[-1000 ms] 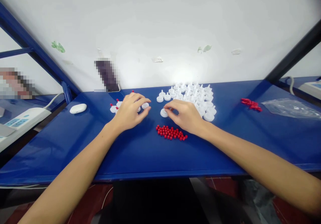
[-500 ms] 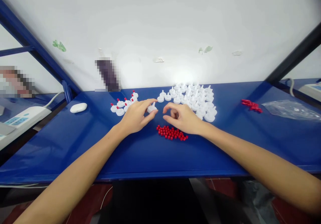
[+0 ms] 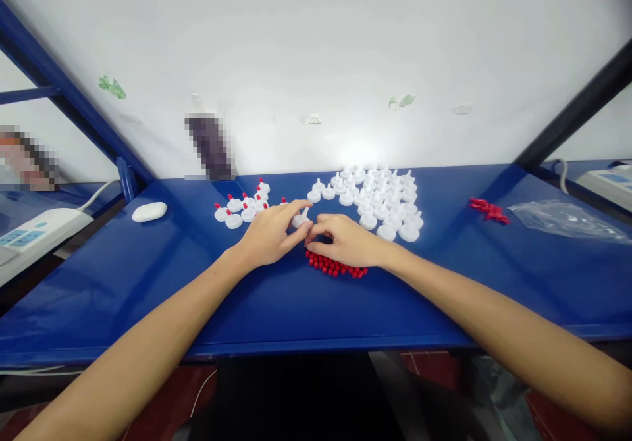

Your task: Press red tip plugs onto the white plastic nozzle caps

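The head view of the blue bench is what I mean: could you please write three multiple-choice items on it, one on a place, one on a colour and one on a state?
1. Where does the heap of small red caps lie?
A. Under the right hand
B. Beside the white oval case
C. On the plastic bag

2. What colour are the tips on the finished pieces left of the hands?
A. Green
B. Red
C. Black

3. What is the left hand doing?
A. Lying flat and empty
B. Gripping the plastic bag
C. Pinching a white nozzle piece

Answers: 1 A, the heap sits just below the right hand on the blue bench. 2 B, each small post there is topped in red. 3 C, the white nozzle piece sits between its thumb and fingers, with the right hand's fingertips meeting it.
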Motion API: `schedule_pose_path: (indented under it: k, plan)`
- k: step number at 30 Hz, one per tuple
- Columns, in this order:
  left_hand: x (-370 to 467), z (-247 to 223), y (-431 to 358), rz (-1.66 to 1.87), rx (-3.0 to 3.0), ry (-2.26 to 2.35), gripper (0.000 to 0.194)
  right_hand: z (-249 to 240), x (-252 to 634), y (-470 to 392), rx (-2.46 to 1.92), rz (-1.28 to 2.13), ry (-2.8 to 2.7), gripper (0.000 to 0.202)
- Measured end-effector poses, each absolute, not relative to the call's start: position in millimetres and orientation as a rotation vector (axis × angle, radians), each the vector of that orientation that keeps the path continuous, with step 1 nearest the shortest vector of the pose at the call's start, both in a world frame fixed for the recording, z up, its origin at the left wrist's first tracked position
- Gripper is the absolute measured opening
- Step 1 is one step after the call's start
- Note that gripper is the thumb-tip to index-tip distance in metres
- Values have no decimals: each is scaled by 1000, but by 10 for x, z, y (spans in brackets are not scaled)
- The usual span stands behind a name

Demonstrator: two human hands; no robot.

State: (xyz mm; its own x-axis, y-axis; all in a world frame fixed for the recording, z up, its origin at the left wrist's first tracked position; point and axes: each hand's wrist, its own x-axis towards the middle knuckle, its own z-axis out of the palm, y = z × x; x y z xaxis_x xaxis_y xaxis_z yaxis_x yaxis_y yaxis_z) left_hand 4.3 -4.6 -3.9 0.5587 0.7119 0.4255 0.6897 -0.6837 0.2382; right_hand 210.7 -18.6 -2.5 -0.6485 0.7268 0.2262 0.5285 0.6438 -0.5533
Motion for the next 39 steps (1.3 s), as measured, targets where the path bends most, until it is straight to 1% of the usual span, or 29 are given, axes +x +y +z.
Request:
schedule_pose_path:
  k: [4, 8, 12, 15, 18, 21, 30, 33, 39]
  plan:
    - [28, -52, -38, 825, 2692, 1228, 44, -59, 2102, -164, -997, 585, -2431, 14]
    - [10, -66, -8, 842, 2741, 1167, 33, -95, 2099, -125, -991, 509, -2234, 15]
    - [20, -62, 5, 727, 2804, 1107, 33, -93, 2102, -112, -942, 751, -1812, 15]
    - [36, -62, -3, 690, 2833, 1051, 33, -71, 2097, -139, -912, 981, -1655, 18]
    - [37, -63, -13, 688, 2858, 1018, 35, -59, 2088, -170, -893, 1082, -1676, 18]
    - [27, -65, -13, 679, 2853, 1002, 36, -65, 2088, -173, -877, 1071, -1690, 18]
    - [77, -73, -19, 813, 2663, 954, 29, -53, 2133, -181, -788, 881, -1880, 12]
    - [101, -52, -41, 788, 2572, 961, 28, -60, 2137, -199, -795, 939, -1905, 14]
    - [85, -58, -59, 872, 2460, 935, 32, -84, 2142, -201, -771, 1021, -1829, 16]
